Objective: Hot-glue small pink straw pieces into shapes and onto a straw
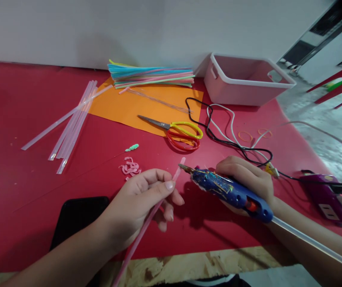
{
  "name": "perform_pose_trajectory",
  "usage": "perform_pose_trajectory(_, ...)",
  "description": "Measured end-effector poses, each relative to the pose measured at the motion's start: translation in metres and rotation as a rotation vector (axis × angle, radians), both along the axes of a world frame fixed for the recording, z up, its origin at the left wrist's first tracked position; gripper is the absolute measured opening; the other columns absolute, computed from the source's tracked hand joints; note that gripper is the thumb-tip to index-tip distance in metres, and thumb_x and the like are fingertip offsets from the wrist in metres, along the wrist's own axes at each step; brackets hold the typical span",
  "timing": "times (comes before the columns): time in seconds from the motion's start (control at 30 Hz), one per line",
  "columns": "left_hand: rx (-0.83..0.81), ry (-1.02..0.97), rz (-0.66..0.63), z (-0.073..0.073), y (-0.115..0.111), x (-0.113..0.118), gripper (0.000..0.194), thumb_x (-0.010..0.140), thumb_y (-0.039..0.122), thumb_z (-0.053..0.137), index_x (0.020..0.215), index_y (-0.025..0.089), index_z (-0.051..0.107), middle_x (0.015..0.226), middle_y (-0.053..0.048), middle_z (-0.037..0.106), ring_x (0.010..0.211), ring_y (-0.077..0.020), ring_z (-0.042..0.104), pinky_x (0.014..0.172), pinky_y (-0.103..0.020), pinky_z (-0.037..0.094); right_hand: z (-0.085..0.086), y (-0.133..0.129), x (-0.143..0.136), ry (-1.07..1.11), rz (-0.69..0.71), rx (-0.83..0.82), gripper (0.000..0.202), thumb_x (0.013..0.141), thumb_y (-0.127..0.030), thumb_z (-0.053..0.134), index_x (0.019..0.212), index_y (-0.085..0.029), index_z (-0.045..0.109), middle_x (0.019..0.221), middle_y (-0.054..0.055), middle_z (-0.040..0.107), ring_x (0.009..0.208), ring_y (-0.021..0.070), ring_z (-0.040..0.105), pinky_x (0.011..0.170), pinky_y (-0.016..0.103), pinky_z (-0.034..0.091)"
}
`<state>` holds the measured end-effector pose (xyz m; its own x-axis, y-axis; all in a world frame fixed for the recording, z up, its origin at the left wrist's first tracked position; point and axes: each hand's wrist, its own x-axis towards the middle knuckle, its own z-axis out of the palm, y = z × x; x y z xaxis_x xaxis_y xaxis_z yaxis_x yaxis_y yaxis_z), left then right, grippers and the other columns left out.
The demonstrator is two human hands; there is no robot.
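Between thumb and fingers, my left hand (151, 199) pinches a long pink pipe cleaner (142, 233) near its upper end. My right hand (245, 179) is wrapped round a blue hot glue gun (224, 189) smeared with dried glue, a clear glue stick (311, 239) sticking out of its back. The gun's metal nozzle meets or nearly meets the pipe cleaner's tip. Left of the hands lie a small heap of curly pink pieces (130, 166) and a thin wire with a green fuzzy end (132, 148).
Scissors (185, 135) with yellow and red handles lie on an orange sheet (111, 107). Behind are bundled pipe cleaners (153, 75) and a pink bin (242, 89). Glue sticks (75, 127) lie left, a black phone-like slab (79, 215) nearer. Cables (233, 141) run to a purple power strip (326, 195).
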<state>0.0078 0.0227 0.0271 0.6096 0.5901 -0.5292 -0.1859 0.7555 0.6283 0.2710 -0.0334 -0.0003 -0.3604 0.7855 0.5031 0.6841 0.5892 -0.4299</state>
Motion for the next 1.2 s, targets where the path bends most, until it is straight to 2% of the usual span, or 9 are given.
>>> perform_pose_trajectory(0.1, -0.001, -0.004, -0.001, 0.0, 0.0, 0.0, 0.013, 0.085, 0.016, 0.074, 0.078, 0.015, 0.062, 0.062, 0.001, 0.073, 0.042, -0.0066, 0.058, 0.035, -0.012, 0.05, -0.002, -0.001, 0.003, -0.014, -0.006, -0.001, 0.022, 0.089, -0.028, 0.062, 0.109, -0.02, 0.06, 0.09, 0.008, 0.064, 0.077, 0.0197, 0.065, 0.067, 0.031, 0.054)
perform_pose_trajectory(0.3, -0.006, -0.003, -0.004, 0.001, -0.001, 0.0, 0.014, 0.084, 0.016, 0.074, 0.078, 0.015, 0.062, 0.061, 0.0, 0.073, 0.042, -0.0067, 0.058, 0.037, -0.013, 0.051, 0.0, 0.001, 0.002, -0.026, 0.005, 0.021, 0.023, 0.088, -0.024, 0.062, 0.11, -0.019, 0.058, 0.089, 0.007, 0.062, 0.077, 0.0186, 0.064, 0.067, 0.03, 0.054)
perform_pose_trajectory(0.53, 0.019, 0.017, 0.005, -0.002, -0.001, 0.0, 0.012, 0.088, 0.015, 0.07, 0.079, 0.016, 0.062, 0.064, 0.0, 0.074, 0.044, -0.0075, 0.06, 0.038, -0.014, 0.051, 0.004, 0.0, -0.002, 0.004, -0.154, 0.073, 0.022, 0.083, -0.019, 0.066, 0.103, -0.021, 0.06, 0.084, 0.006, 0.065, 0.07, 0.0189, 0.064, 0.062, 0.031, 0.053)
perform_pose_trajectory(0.7, 0.078, 0.09, 0.036, -0.003, -0.004, -0.001, 0.006, 0.086, 0.014, 0.07, 0.083, 0.016, 0.064, 0.065, 0.0, 0.074, 0.045, -0.0081, 0.061, 0.038, -0.014, 0.05, 0.003, -0.001, -0.004, 0.026, -0.008, 0.062, 0.015, 0.093, -0.019, 0.058, 0.107, -0.023, 0.061, 0.085, 0.006, 0.066, 0.074, 0.0205, 0.066, 0.068, 0.035, 0.056)
perform_pose_trajectory(0.83, 0.134, 0.144, 0.034, -0.004, -0.006, -0.001, 0.007, 0.085, 0.017, 0.071, 0.083, 0.016, 0.065, 0.063, 0.0, 0.073, 0.046, -0.0088, 0.062, 0.04, -0.014, 0.05, 0.005, 0.0, -0.007, 0.006, 0.067, 0.034, 0.014, 0.097, -0.023, 0.055, 0.107, -0.02, 0.064, 0.085, 0.008, 0.067, 0.076, 0.0196, 0.066, 0.07, 0.033, 0.056)
perform_pose_trajectory(1.03, 0.201, 0.245, 0.082, 0.007, -0.009, 0.004, 0.012, 0.085, 0.014, 0.069, 0.076, 0.016, 0.062, 0.062, 0.001, 0.072, 0.045, -0.0074, 0.06, 0.04, -0.012, 0.045, 0.008, 0.0, -0.008, -0.066, 0.044, 0.016, 0.013, 0.099, -0.023, 0.053, 0.106, -0.018, 0.063, 0.087, 0.009, 0.068, 0.078, 0.0191, 0.067, 0.071, 0.032, 0.056)
perform_pose_trajectory(1.2, 0.209, 0.272, 0.11, 0.012, -0.012, 0.006, 0.011, 0.084, 0.014, 0.069, 0.075, 0.017, 0.063, 0.062, 0.0, 0.073, 0.045, -0.0079, 0.059, 0.04, -0.013, 0.043, 0.005, 0.0, -0.006, -0.031, 0.015, 0.001, 0.013, 0.095, -0.02, 0.057, 0.106, -0.02, 0.065, 0.087, 0.008, 0.069, 0.077, 0.019, 0.067, 0.07, 0.031, 0.056)
